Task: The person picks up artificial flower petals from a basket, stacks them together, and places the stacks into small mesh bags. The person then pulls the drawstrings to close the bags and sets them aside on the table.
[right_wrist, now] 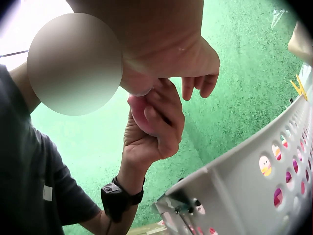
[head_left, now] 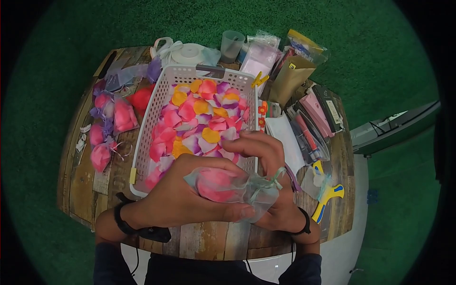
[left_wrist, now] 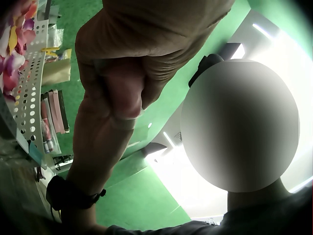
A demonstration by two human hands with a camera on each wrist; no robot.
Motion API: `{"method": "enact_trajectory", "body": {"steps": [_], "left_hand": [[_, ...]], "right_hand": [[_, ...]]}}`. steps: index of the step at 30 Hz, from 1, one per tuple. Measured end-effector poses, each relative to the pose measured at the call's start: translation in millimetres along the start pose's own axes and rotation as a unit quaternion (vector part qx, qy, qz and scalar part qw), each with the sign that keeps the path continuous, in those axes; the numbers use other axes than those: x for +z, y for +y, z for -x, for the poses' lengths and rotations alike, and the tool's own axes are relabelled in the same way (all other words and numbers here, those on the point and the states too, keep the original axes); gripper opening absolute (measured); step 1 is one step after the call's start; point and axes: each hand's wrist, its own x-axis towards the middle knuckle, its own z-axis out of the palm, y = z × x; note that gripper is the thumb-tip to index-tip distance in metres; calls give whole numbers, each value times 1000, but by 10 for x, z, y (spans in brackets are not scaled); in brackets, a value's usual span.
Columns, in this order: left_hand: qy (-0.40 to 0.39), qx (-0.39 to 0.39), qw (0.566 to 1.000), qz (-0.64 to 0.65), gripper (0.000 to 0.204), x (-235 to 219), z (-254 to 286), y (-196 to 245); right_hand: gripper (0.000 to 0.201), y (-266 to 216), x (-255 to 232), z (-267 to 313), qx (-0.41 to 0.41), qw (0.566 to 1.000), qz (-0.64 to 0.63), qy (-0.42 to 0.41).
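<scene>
A sheer organza pouch [head_left: 223, 185] stuffed with pink petals is held over the table's near edge. My left hand [head_left: 190, 202] grips its body from the left, fingers and thumb wrapped round it. My right hand [head_left: 268, 164] pinches the gathered neck and pale ribbon [head_left: 266, 185] at the right end. In the right wrist view the left hand [right_wrist: 154, 127] curls round the pink pouch [right_wrist: 137, 110] under the right hand [right_wrist: 171, 54]. Behind the hands stands a white perforated basket [head_left: 147, 118] full of pink, orange and purple petals [head_left: 199, 118].
Several filled pink pouches [head_left: 114, 116] lie left of the basket on the wooden table [head_left: 80, 175]. Ribbon rolls [head_left: 190, 53] and a cup [head_left: 232, 43] stand behind it. Packets and boxes [head_left: 308, 114] crowd the right side, with a yellow-and-blue tool [head_left: 327, 194]. Green carpet [head_left: 389, 61] surrounds the table.
</scene>
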Motion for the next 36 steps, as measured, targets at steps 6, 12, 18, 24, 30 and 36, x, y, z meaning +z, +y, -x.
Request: {"method": "enact_trajectory", "body": {"steps": [6,12,18,24,30,36], "left_hand": [[-51,-96,993,52,38,-53,20,74],[-35,-54,993,99,39,-43,-45,11],[-70,-145,968,194,51,-33,-66,49],[-81,77,986,123,85,-39,-151,-157],[-27,-9,998,54,93,-4,-105,-120],[-22,-10,991,130,88,32,-73,-151]], "right_hand": [[37,-66,-58,-80,2,995,11,-97],[38,-60,-93,-111,25,994,7,-108],[45,67,-36,-15,92,988,-106,-69],[45,-33,-116,-59,146,977,-138,-66],[42,0,-120,-61,120,989,-75,-33],[58,7,-83,8,14,995,98,-13]]}}
